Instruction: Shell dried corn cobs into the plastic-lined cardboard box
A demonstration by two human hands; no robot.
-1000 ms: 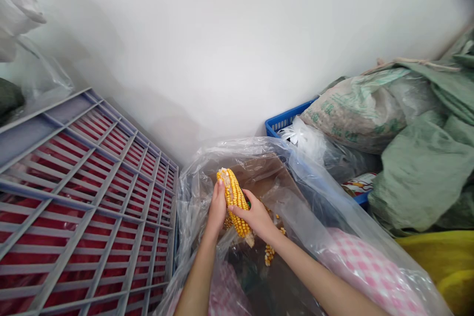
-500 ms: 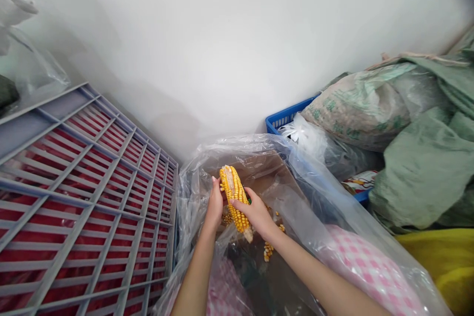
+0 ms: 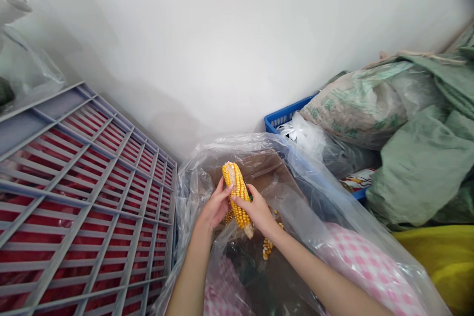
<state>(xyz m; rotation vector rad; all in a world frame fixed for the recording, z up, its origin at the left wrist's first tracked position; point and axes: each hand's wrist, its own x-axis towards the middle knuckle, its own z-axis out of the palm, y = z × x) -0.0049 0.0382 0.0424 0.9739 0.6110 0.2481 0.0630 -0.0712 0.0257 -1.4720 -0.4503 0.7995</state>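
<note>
A yellow corn cob point(image 3: 237, 191), partly stripped near its top, is held upright over a cardboard box point(image 3: 268, 177) lined with clear plastic point(image 3: 314, 192). My right hand point(image 3: 257, 212) grips the cob's lower half. My left hand point(image 3: 215, 206) rests against its left side, thumb pressing on the kernels. Loose kernels point(image 3: 267, 246) lie in the plastic below the hands.
A grey plastic crate grid over red point(image 3: 85, 197) fills the left. A blue basket point(image 3: 285, 117) and green woven sacks point(image 3: 407, 148) stand at the right by the white wall. Pink checked cloth point(image 3: 363, 266) and a yellow bag point(image 3: 444, 256) lie at lower right.
The cob has shifted slightly right and up. My left hand has slid down from the cob's upper side, its thumb now pressing on the kernels mid-cob.
</note>
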